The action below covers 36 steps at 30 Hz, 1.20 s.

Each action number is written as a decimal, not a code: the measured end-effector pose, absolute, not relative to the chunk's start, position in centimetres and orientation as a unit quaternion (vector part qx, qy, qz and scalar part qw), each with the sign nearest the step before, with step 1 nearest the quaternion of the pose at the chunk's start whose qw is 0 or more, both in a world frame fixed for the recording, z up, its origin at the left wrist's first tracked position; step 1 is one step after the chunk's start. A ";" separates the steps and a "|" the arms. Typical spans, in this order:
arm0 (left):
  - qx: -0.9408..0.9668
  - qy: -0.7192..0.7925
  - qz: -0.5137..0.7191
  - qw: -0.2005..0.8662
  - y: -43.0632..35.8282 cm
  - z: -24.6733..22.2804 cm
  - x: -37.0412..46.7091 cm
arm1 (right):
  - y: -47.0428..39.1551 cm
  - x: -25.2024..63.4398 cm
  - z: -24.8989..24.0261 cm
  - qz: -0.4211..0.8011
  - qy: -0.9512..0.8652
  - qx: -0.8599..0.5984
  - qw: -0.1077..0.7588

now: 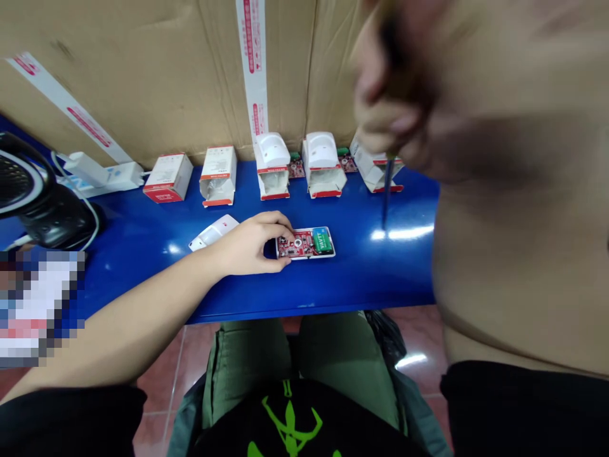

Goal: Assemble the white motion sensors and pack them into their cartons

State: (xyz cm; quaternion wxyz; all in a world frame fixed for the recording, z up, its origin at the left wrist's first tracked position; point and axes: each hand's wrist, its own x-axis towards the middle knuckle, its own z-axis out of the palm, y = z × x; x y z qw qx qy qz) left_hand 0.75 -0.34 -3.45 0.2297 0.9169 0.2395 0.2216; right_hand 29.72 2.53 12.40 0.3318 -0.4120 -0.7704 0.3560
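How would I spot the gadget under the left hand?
On the blue table, look on the person's side of the row of small boxes. There the left hand grips one end of a shallow white case. Unlike the white cover to its left, this one shows a red circuit board and a green block.

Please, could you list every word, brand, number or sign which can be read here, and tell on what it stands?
"VAVTT", as it seems to read: on the green battery.
Tape strips: red print, too small to read.
Small boxes: print too small to read surely.
Pixelated item: nothing readable.
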 end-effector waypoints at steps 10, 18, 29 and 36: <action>0.903 0.384 0.128 0.144 1.0 0.6 -2.9 | 3.3 30.8 1.1 0.154 -0.881 -0.423 0.147; 0.859 0.501 -0.024 0.103 2.6 1.1 -8.4 | 3.9 30.1 -1.0 0.115 -0.892 -0.436 0.027; 0.911 0.370 0.140 0.115 0.6 2.6 -4.0 | 0.3 29.2 1.2 0.244 -0.877 -0.414 0.009; 0.906 0.331 0.205 0.164 -1.1 -1.2 -0.4 | 0.0 27.5 0.7 0.259 -0.864 -0.431 0.009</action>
